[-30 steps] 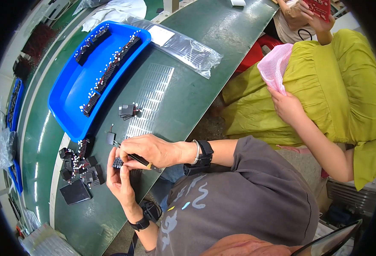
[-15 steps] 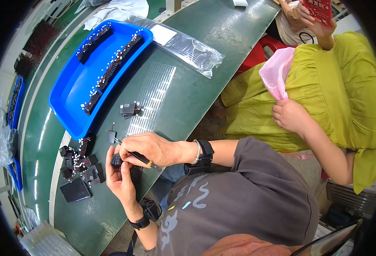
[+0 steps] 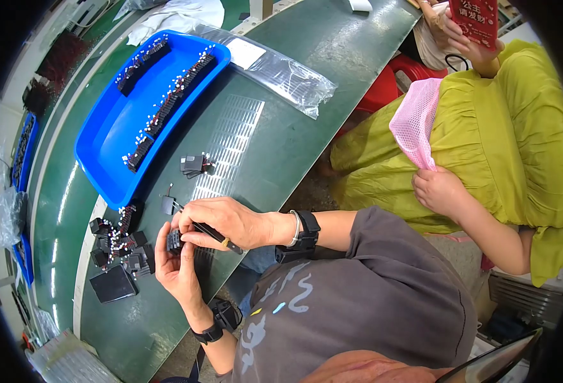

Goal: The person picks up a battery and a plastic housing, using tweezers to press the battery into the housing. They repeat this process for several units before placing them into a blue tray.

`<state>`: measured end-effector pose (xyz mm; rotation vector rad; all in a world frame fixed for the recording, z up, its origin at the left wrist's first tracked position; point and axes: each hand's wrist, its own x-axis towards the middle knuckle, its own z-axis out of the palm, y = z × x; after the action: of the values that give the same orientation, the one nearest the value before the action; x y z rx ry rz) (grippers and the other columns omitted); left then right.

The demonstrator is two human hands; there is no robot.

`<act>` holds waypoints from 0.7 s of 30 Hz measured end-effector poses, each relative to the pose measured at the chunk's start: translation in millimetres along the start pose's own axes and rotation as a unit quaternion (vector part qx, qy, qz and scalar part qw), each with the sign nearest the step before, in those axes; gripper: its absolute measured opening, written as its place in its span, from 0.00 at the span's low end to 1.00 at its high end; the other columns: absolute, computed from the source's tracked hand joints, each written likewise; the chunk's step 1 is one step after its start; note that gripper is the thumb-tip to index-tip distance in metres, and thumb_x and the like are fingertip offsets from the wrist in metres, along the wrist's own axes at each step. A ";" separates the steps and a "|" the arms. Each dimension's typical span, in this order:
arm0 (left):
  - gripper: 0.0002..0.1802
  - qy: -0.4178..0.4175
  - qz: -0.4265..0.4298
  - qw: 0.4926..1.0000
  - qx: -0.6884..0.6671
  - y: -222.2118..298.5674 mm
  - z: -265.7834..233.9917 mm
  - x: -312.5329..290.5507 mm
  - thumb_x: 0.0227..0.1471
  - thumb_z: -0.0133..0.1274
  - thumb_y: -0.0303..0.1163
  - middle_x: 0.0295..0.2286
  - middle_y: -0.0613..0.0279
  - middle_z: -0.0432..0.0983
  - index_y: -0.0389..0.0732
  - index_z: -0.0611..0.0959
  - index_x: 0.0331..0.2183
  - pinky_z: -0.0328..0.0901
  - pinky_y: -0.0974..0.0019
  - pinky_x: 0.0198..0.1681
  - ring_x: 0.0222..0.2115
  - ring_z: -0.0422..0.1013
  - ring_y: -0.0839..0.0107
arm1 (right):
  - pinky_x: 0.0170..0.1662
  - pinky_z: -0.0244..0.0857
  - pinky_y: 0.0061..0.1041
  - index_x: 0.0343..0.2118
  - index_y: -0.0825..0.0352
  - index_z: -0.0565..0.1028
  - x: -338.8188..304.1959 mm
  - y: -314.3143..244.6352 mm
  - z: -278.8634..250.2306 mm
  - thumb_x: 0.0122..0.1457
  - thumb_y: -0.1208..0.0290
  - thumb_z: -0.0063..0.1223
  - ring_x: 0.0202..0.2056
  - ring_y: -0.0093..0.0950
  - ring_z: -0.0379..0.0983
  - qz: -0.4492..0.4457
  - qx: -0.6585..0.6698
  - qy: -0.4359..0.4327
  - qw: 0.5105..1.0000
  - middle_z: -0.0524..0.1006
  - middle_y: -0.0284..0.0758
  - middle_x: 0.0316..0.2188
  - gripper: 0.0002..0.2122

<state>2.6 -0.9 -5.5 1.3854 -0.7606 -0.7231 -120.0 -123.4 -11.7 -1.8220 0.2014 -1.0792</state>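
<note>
My left hand [image 3: 180,271] holds a small dark block [image 3: 174,242] with a ribbed-looking side between thumb and fingers. My right hand [image 3: 230,220] is closed around dark tweezers [image 3: 210,231] with a yellowish band, and its fingertips meet the block's edge. The slim prongs stick out past the fingers toward a small dark flat battery-like piece [image 3: 168,204] with a thin lead on the green table. Farther along, a few similar pieces [image 3: 194,165] with white plugs lie beside a silvery sheet of slotted strips [image 3: 233,137]. My fingers hide part of the block.
A blue tray [image 3: 106,140] holds rows of dark wired pieces with white plugs. More such pieces [image 3: 118,246] are heaped at the left, near a flat black slab [image 3: 113,285]. A clear plastic bag [image 3: 288,73] lies beyond. At right, a person in yellow-green clothing [image 3: 486,121] holds pink mesh.
My left hand and the block shift slightly, and the block shows more between my fingers. The tweezers tilt a little. The other person's hand with the pink mesh has lowered.
</note>
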 end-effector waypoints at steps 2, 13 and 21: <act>0.27 -0.005 0.001 1.000 0.004 -0.8 -2.0 0.1 0.54 0.56 0.17 0.40 0.60 0.77 0.32 0.72 0.56 0.70 0.76 0.38 0.35 0.74 0.79 | 0.34 0.69 0.33 0.37 0.66 0.70 0.1 -0.2 0.0 0.57 0.74 0.57 0.33 0.40 0.76 0.004 0.003 -0.004 1.000 0.76 0.37 0.31 0.08; 0.26 -0.019 -0.004 1.000 0.004 -0.5 -4.9 -0.5 0.54 0.57 0.17 0.39 0.59 0.77 0.32 0.73 0.54 0.70 0.76 0.35 0.32 0.73 0.79 | 0.33 0.70 0.32 0.37 0.66 0.70 1.7 -5.6 -3.6 0.56 0.73 0.59 0.33 0.39 0.76 0.031 -0.005 -0.035 0.999 0.76 0.37 0.31 0.09; 0.25 -0.012 0.028 0.999 -0.008 -6.2 -3.6 -0.5 0.54 0.57 0.17 0.42 0.58 0.76 0.31 0.73 0.54 0.70 0.75 0.39 0.36 0.73 0.77 | 0.34 0.70 0.30 0.34 0.67 0.69 2.6 -6.9 -2.8 0.52 0.74 0.65 0.31 0.36 0.75 -0.010 -0.023 -0.024 0.999 0.75 0.37 0.31 0.14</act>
<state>5.3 1.3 -11.9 1.3373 -0.8086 -0.7015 -122.6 -123.1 -4.3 -1.8928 0.1813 -1.0517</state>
